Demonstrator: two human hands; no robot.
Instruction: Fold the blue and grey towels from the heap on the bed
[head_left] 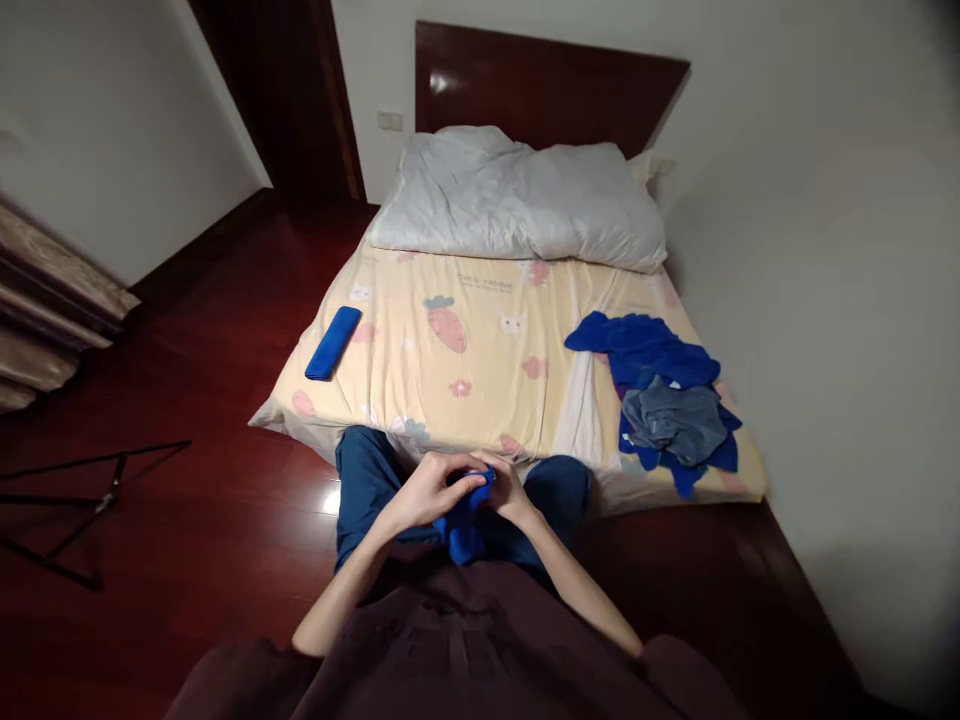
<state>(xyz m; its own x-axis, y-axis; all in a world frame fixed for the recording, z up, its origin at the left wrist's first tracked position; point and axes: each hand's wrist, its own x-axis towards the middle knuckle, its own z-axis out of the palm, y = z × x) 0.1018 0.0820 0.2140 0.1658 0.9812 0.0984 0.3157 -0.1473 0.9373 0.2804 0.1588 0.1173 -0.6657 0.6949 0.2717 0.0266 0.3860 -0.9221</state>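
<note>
A blue cloth [463,532] is bunched up over my lap and hangs down towards my shirt. My left hand [435,488] is closed on its upper part, thumb laid across the fabric. From the other side my right hand [507,490] grips the same cloth, its fingers partly hidden behind the left ones. On the left of the bed lies a neatly folded blue cloth [333,343]. To the right is a loose pile of blue cloths [652,345] with a crumpled grey cloth [675,418] on top.
The bed [480,390] has a yellow patterned sheet, with a folded white quilt [517,195] by the dark headboard [540,85]. Black tripod legs [112,490] stand on the floor at left, near a curtain [52,310]. A wall runs along the right.
</note>
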